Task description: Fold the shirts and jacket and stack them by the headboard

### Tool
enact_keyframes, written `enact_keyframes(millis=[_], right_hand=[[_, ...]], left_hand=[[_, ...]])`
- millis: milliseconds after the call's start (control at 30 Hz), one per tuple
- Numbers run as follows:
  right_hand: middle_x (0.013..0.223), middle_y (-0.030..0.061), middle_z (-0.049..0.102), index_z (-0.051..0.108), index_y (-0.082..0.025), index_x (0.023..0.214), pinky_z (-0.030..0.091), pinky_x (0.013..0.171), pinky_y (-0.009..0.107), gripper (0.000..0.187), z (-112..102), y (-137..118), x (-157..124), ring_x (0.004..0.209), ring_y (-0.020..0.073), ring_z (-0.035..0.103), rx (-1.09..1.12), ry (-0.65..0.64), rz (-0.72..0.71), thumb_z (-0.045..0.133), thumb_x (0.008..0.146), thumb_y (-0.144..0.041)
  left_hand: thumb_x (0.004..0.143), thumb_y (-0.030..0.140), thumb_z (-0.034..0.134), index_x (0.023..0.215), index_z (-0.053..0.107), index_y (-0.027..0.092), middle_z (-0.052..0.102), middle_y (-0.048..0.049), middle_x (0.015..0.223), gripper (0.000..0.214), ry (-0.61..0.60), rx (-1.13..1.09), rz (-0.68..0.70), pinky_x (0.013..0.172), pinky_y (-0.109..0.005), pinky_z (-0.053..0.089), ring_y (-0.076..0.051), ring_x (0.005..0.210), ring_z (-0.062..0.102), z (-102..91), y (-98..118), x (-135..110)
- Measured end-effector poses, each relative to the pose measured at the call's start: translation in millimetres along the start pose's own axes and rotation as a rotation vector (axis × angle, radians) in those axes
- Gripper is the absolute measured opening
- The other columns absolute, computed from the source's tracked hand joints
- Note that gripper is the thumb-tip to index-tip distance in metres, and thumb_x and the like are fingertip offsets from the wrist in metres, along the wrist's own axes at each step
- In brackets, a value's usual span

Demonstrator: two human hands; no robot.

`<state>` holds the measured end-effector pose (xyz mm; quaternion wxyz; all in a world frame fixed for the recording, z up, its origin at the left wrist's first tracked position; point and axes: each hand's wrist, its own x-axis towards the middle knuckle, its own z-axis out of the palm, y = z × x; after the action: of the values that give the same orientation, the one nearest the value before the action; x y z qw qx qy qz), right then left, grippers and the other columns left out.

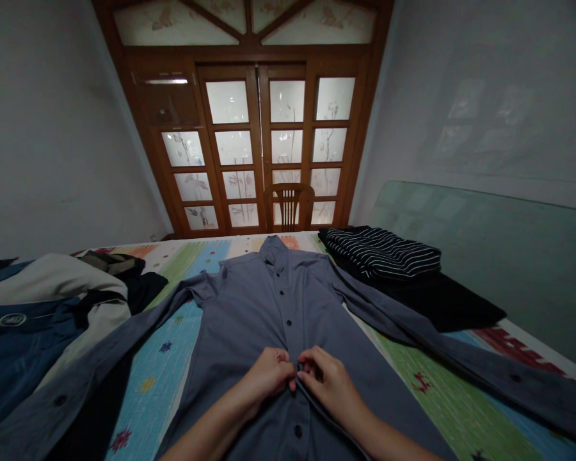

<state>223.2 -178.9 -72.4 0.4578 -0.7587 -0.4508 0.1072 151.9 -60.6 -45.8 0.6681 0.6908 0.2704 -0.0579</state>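
A grey-blue button-up shirt (249,307) lies flat, front up, on the bed with its sleeves spread to both sides and its collar pointing away from me. My left hand (266,374) and my right hand (329,381) meet at the shirt's button placket, low on the front. Both hands are closed in a pinch on the placket fabric, fingertips almost touching. Dark buttons run up the placket above my hands, and one shows below them.
A colourful striped bedsheet (432,384) covers the bed. A folded black-and-white striped garment (381,251) sits on dark clothes at the right. A heap of blue, white and dark clothes (38,307) lies at the left. A wooden chair (288,203) stands before wooden glass-paned doors.
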Motion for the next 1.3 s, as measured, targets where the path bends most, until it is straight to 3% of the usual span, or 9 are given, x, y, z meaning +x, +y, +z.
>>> enact_keyframes(millis=[400,633,733,1000,1167,1300], right_hand=[[0.071,0.0009,0.054,0.056,-0.017,0.078,0.041,0.06,0.022,0.014,-2.2,0.9,-2.5,0.064,0.0121,0.052,-0.136,-0.003,-0.056,0.05,0.069,-0.008],[0.08,0.0043,0.059,0.058,-0.019,0.084,0.042,0.064,0.025,0.014,-5.6,-3.7,-7.5,0.075,0.0167,0.056,-0.408,-0.021,-0.18,0.046,0.078,-0.016],[0.08,0.0045,0.059,0.058,-0.019,0.084,0.041,0.066,0.025,0.015,-5.9,-2.9,-8.0,0.075,0.0162,0.055,-0.414,-0.008,-0.2,0.045,0.078,-0.016],[0.078,0.0023,0.057,0.056,-0.02,0.083,0.041,0.066,0.024,0.014,-8.0,-4.2,-6.0,0.076,0.0144,0.055,-0.262,-0.02,-0.111,0.044,0.078,-0.017],[0.079,0.0035,0.058,0.056,-0.019,0.084,0.04,0.065,0.024,0.018,-7.9,-5.9,-6.6,0.076,0.0152,0.054,-0.364,-0.007,-0.15,0.039,0.079,-0.015],[0.075,0.0046,0.057,0.057,-0.018,0.071,0.038,0.063,0.025,0.022,-7.4,-4.6,-4.6,0.072,0.0158,0.052,-0.501,-0.012,-0.18,0.037,0.079,-0.015]], left_hand=[[0.048,0.011,0.039,0.042,0.036,0.018,0.046,0.0067,0.031,0.01,-0.02,-0.112,-0.029,0.032,-0.021,0.006,-0.002,0.024,0.017,-1.3,1.5,0.9],[0.049,0.015,0.04,0.042,0.039,0.018,0.032,0.0095,0.028,0.007,-0.027,-0.083,-0.042,0.034,-0.02,0.005,-0.002,0.027,0.015,-3.2,1.2,-1.6],[0.049,0.014,0.039,0.041,0.04,0.017,0.027,0.0099,0.027,0.008,-0.018,-0.043,-0.039,0.035,-0.021,0.005,-0.002,0.027,0.015,-3.7,-0.2,-0.5],[0.049,0.012,0.038,0.048,0.039,0.019,0.044,0.0081,0.033,0.006,-0.011,-0.045,-0.01,0.034,-0.021,0.008,-0.003,0.027,0.019,-2.0,-4.3,2.9],[0.049,0.013,0.036,0.05,0.039,0.019,0.044,0.0083,0.031,0.006,0.015,-0.004,0.068,0.037,-0.02,0.011,-0.004,0.029,0.021,0.4,-2.7,0.3],[0.05,0.015,0.038,0.049,0.037,0.019,0.043,0.0086,0.031,0.004,0.007,0.018,0.126,0.038,-0.02,0.013,-0.004,0.031,0.021,0.0,-4.0,0.6]])
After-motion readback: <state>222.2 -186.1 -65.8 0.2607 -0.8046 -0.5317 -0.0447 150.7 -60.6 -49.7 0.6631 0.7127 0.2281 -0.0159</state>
